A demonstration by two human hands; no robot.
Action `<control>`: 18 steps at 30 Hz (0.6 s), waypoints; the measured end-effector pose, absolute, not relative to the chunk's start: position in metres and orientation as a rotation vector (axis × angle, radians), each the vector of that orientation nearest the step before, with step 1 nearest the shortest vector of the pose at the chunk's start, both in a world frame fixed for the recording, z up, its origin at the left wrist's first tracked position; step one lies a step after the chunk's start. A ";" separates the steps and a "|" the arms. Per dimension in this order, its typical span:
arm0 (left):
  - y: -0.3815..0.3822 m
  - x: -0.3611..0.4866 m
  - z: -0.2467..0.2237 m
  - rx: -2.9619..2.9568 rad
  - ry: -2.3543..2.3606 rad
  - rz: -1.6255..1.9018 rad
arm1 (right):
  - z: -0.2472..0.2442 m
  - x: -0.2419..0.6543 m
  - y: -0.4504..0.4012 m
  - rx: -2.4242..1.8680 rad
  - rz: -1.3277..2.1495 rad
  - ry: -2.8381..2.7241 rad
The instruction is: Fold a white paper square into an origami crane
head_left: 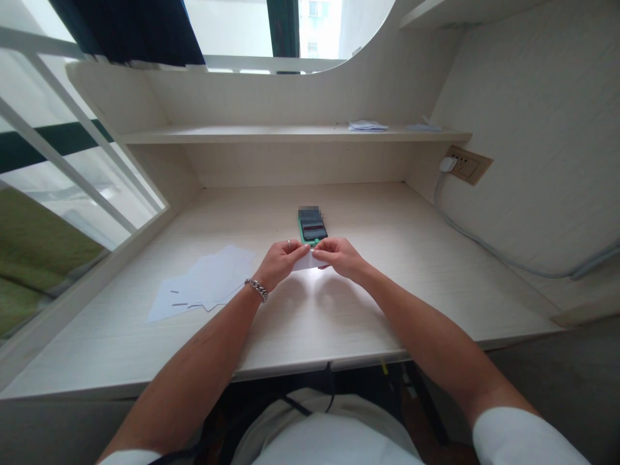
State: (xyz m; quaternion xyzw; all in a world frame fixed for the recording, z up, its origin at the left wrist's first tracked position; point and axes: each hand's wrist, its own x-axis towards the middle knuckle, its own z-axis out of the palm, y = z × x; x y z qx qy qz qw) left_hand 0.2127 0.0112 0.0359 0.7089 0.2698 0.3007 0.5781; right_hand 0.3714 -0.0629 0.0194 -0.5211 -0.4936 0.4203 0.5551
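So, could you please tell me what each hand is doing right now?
Left hand: closed, pinching the small white paper.
Right hand: closed, pinching the same paper.

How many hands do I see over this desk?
2. The left hand, with a bracelet at its wrist, and the right hand beside it, both pinching a small white paper just in front of the phone. No other hand shows.

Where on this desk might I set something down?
Bare desk lies between the right hand and the grey cable, and behind the papers, left of the green-edged device. It's crowded around the device, left hand and papers.
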 end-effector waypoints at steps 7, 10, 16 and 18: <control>0.017 0.213 0.033 1.659 0.667 0.797 | 0.019 0.375 -0.062 -1.246 1.012 -1.176; 0.022 0.212 0.034 1.626 0.717 0.891 | 0.019 0.378 -0.062 -1.267 1.019 -1.180; 0.027 0.211 0.035 1.579 0.749 0.936 | 0.024 0.385 -0.064 -1.269 1.038 -1.128; 0.029 0.210 0.034 1.535 0.745 0.960 | 0.025 0.388 -0.064 -1.267 1.043 -1.099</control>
